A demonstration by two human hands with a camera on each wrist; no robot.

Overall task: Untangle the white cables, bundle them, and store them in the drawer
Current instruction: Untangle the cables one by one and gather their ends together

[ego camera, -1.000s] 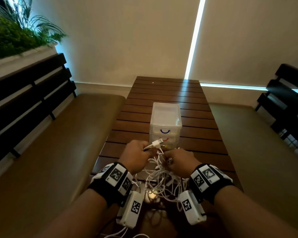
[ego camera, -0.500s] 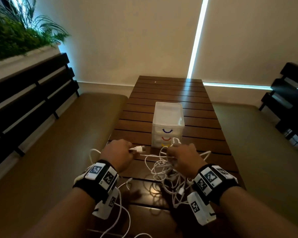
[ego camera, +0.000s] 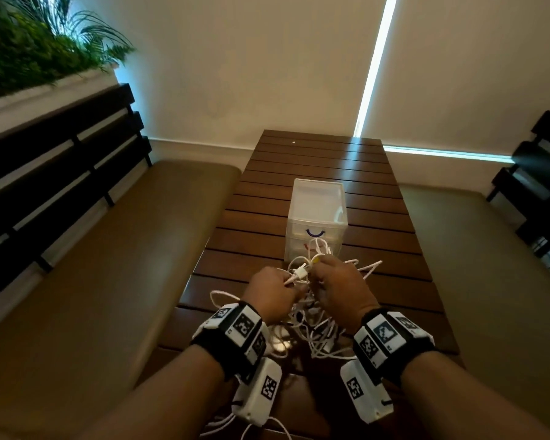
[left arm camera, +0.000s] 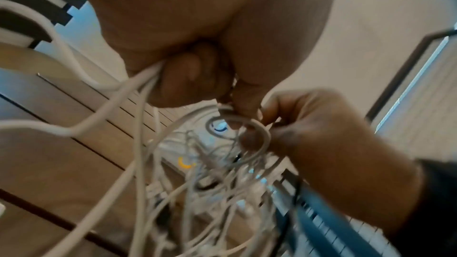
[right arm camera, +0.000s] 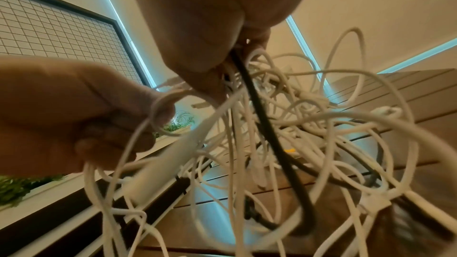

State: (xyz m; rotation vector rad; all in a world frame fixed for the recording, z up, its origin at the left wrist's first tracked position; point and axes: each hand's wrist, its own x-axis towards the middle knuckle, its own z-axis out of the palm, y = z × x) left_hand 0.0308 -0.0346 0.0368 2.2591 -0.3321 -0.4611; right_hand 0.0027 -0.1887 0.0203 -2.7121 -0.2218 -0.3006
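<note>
A tangle of white cables (ego camera: 311, 325) hangs between my two hands above the near end of the wooden table (ego camera: 324, 166). My left hand (ego camera: 275, 289) grips a cable end with a white USB plug (ego camera: 300, 274) sticking out of the fist. My right hand (ego camera: 337, 281) pinches several looped strands close beside it. In the left wrist view the left fingers (left arm camera: 193, 77) curl round white strands. In the right wrist view the cables (right arm camera: 309, 134) fan out below the right hand, with one black cable (right arm camera: 267, 124) among them. The small clear drawer unit (ego camera: 316, 217) stands just behind the hands.
Padded benches (ego camera: 108, 265) with dark slatted backs run along both sides of the table. A planter with green plants (ego camera: 29, 49) sits at the upper left. Loose cable ends trail off the near table edge (ego camera: 261, 427).
My left hand, which had pulled out to the left with the plug end, has come back in beside the right hand. The cable tangle is gathered and lifted between both hands.
</note>
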